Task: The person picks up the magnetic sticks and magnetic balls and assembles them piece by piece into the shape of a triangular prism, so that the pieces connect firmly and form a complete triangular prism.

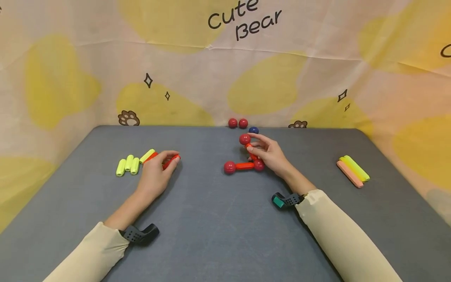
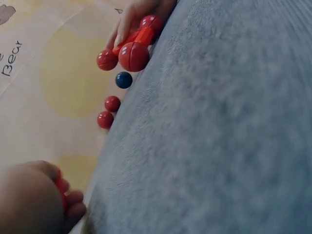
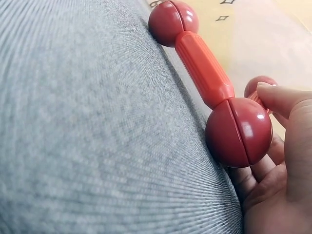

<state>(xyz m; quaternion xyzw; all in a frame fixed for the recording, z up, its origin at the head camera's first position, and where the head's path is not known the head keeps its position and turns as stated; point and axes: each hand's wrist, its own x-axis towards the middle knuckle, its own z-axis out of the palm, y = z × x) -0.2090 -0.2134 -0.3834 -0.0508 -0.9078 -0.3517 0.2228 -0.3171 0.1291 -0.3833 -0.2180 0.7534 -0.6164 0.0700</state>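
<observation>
My right hand (image 1: 270,156) pinches an orange-red rod (image 1: 251,152) of an angled piece made of red balls and two ribbed rods. One ball (image 1: 244,139) tops the pinched rod, a second (image 3: 239,131) sits at the corner, and a third (image 3: 173,22) ends the other rod (image 3: 204,68). To the left, my left hand (image 1: 155,172) holds a red rod (image 1: 172,161) between thumb and fingers. Another red rod (image 1: 151,157) lies partly hidden behind that hand, beside a yellow-green rod (image 1: 147,156). In the left wrist view, the left fingers (image 2: 74,207) mostly cover the held rod.
Several short yellow-green rods (image 1: 128,162) lie left of the left hand. Two loose red balls (image 1: 237,123) and a blue ball (image 1: 253,130) are at the grey table's (image 1: 211,227) back edge. Longer yellow rods (image 1: 355,167) and a pink rod (image 1: 349,174) lie at the right.
</observation>
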